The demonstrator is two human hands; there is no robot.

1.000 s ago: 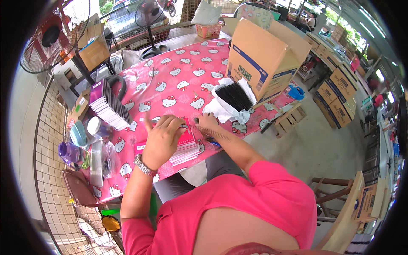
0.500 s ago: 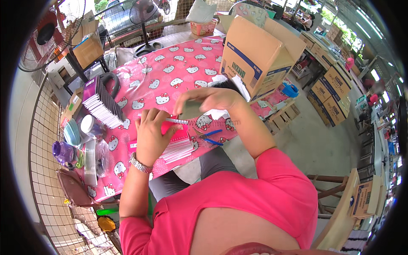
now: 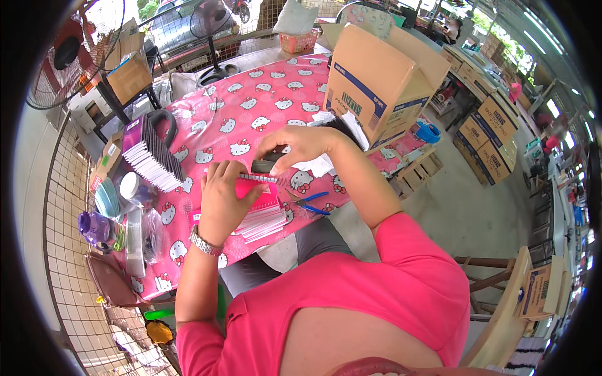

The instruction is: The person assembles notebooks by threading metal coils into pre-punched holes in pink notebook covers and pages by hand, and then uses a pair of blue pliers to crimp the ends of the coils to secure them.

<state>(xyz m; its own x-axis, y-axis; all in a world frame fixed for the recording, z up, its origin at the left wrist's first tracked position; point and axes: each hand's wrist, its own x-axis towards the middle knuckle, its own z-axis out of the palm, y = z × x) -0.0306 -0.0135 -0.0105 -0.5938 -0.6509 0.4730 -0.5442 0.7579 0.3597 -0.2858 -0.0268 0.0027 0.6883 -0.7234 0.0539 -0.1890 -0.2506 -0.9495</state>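
My left hand (image 3: 221,197), with a metal watch on its wrist, closes on the spiral-bound edge of a pink notebook (image 3: 266,197). A wire coil (image 3: 258,178) runs along that edge, its end near the fingertips of my right hand (image 3: 304,147). That hand grips a dark, flat block (image 3: 267,166), held against or just above the coil; contact is hard to make out. Beneath the notebook lies a stack of pink notebooks (image 3: 262,227) with white page edges. Right of the stack are blue-handled pliers (image 3: 311,204), lying with their jaws toward the notebook.
A row of purple notebooks (image 3: 150,156) stands at the left of the patterned pink tablecloth (image 3: 251,100). Near it are a white-lidded jar (image 3: 135,186) and a purple bottle (image 3: 94,227). A large open carton (image 3: 370,84) occupies the right end of the table.
My right hand has turned and lowered the dark block to the coil. The length of coil that stuck out to the right of the notebook is much shorter now. My left hand stays in place.
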